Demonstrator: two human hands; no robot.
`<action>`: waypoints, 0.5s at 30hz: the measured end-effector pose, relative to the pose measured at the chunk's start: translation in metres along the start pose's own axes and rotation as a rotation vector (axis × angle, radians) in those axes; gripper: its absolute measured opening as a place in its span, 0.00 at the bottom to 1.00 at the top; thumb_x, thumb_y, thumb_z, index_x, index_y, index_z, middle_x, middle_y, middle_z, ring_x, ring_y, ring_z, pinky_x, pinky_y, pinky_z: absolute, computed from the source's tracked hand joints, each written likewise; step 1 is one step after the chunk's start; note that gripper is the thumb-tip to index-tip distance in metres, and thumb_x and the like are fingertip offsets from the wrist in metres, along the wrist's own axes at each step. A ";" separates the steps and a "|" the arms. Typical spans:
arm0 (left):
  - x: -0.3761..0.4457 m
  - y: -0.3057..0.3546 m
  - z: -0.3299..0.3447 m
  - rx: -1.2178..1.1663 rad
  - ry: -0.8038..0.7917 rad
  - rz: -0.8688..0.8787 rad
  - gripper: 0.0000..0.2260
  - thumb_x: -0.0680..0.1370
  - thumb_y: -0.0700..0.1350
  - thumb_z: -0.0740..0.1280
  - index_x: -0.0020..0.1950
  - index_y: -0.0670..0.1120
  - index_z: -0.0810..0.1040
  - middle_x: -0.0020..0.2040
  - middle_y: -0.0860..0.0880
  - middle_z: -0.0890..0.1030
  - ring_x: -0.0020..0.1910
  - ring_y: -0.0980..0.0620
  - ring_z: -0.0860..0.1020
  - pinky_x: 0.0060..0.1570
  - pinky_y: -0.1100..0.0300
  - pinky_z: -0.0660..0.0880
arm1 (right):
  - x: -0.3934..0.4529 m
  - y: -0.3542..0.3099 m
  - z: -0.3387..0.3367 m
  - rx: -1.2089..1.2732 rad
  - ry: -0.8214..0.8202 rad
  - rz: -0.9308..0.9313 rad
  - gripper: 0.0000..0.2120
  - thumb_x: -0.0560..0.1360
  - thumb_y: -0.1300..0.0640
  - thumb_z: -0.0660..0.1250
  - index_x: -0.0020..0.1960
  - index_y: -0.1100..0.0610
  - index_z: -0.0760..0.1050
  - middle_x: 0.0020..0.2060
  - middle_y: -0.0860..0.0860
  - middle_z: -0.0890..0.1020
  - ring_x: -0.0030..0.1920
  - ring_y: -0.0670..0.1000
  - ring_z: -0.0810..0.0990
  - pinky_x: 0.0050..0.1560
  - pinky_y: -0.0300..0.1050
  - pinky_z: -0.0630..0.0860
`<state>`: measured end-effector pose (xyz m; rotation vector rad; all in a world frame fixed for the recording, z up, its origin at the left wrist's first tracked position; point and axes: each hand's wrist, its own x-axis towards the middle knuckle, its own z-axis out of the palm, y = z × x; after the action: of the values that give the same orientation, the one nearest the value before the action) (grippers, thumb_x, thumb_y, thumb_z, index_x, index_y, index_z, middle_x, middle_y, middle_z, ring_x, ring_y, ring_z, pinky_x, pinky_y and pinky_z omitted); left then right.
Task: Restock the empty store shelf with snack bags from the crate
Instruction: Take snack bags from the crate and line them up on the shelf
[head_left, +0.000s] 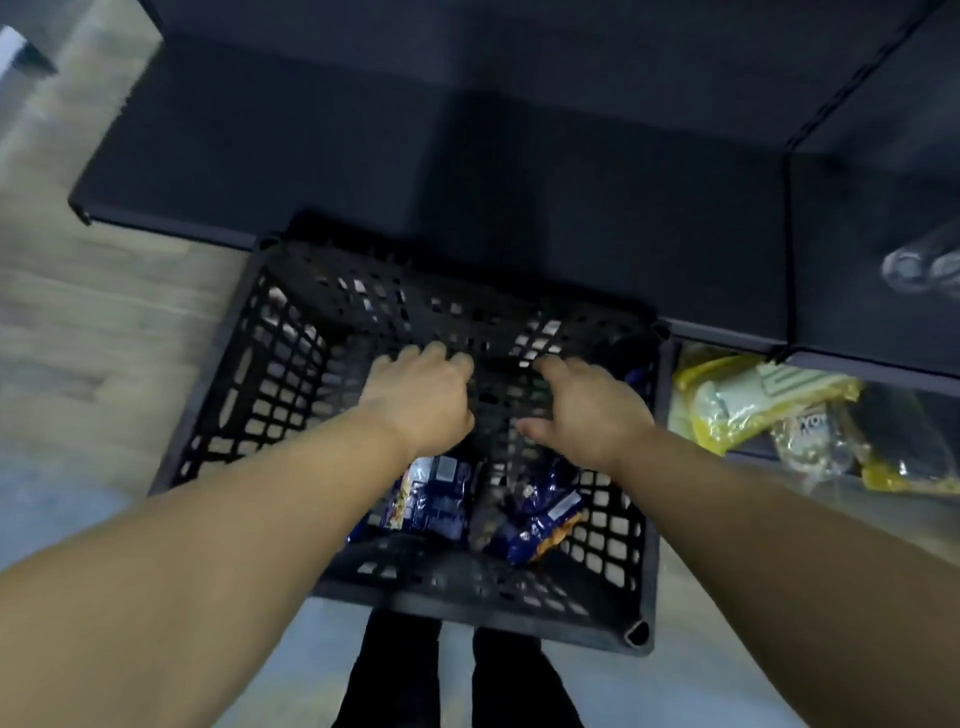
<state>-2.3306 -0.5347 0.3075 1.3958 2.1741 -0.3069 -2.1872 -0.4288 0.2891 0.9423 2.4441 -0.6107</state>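
Pale wood-look floor (104, 322) runs under my view. My left hand (423, 397) and right hand (589, 410) hang inside the crate (249, 395), fingers loosely curled, holding nothing. Blue snack bags (441, 499) lie at the bottom nearer me, under my wrists. I judge the reach is on: better to draw back and pinch one bag per hand by its top seam. Dark empty shelf (363, 156) waits beyond the crate. Print is blurred; nothing legible.
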 end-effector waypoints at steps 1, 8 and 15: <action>0.004 -0.004 0.011 -0.008 -0.031 0.009 0.20 0.78 0.53 0.62 0.68 0.48 0.67 0.63 0.45 0.70 0.63 0.42 0.68 0.58 0.47 0.67 | 0.004 0.000 0.012 0.000 -0.034 0.017 0.33 0.75 0.40 0.66 0.73 0.51 0.58 0.66 0.54 0.70 0.65 0.56 0.69 0.57 0.51 0.73; 0.025 -0.024 0.079 -0.009 -0.214 0.056 0.25 0.78 0.51 0.63 0.73 0.49 0.62 0.67 0.45 0.68 0.66 0.43 0.66 0.59 0.48 0.67 | 0.016 -0.008 0.086 0.005 -0.180 0.162 0.36 0.75 0.39 0.66 0.75 0.51 0.55 0.71 0.54 0.66 0.68 0.58 0.67 0.61 0.54 0.72; 0.048 -0.029 0.145 0.057 -0.414 0.103 0.23 0.77 0.47 0.64 0.72 0.49 0.64 0.68 0.46 0.68 0.68 0.45 0.66 0.60 0.51 0.67 | 0.035 -0.007 0.121 0.005 -0.150 0.166 0.36 0.74 0.40 0.66 0.76 0.51 0.55 0.76 0.51 0.58 0.74 0.57 0.59 0.68 0.58 0.63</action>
<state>-2.3268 -0.5772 0.1584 1.3312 1.7632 -0.5686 -2.1855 -0.4815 0.1750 1.0497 2.2081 -0.6063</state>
